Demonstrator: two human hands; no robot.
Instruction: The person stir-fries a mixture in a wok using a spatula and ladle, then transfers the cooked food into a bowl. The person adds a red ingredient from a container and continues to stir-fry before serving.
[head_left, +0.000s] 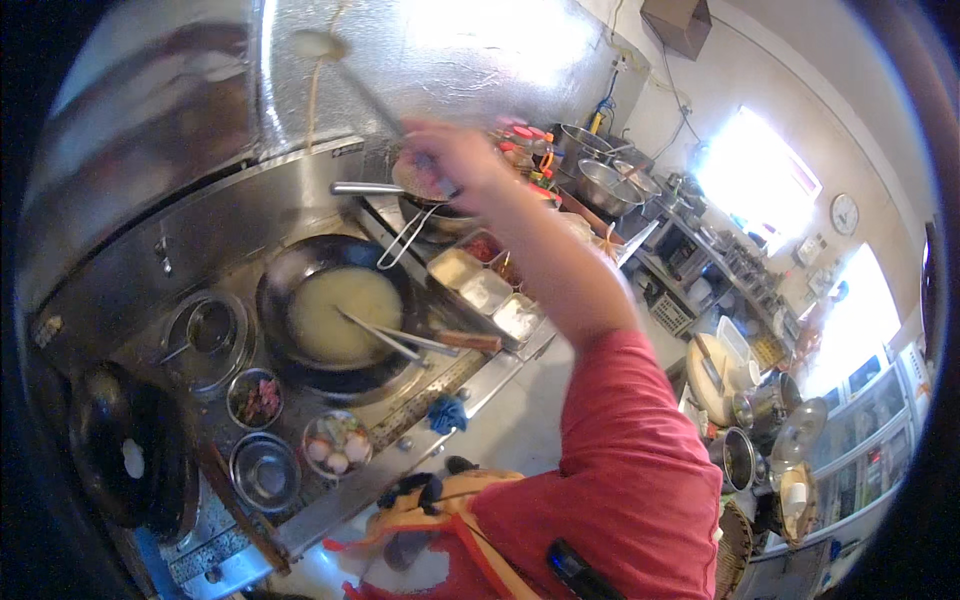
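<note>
My right hand (446, 161) grips the handle of a metal ladle (369, 91), raised over the back of the stove with its bowl up and to the left. My left hand is out of view. Below the raised arm, a large dark wok (279, 281) holds pale, cloudy liquid (345, 300). Two long metal utensil handles (390, 337) lean out over its near rim; their lower ends are hidden in the liquid. Under my hand, a strainer (412, 180) rests over a pot, partly covered by the hand.
Seasoning tins (485, 291) stand right of the wok. On its left are a glass-like lid or basin (244, 330), a bowl of pink pieces (257, 397), a metal bowl (266, 472) and a bowl of round pale items (337, 450). A second dark wok (112, 427) sits far left.
</note>
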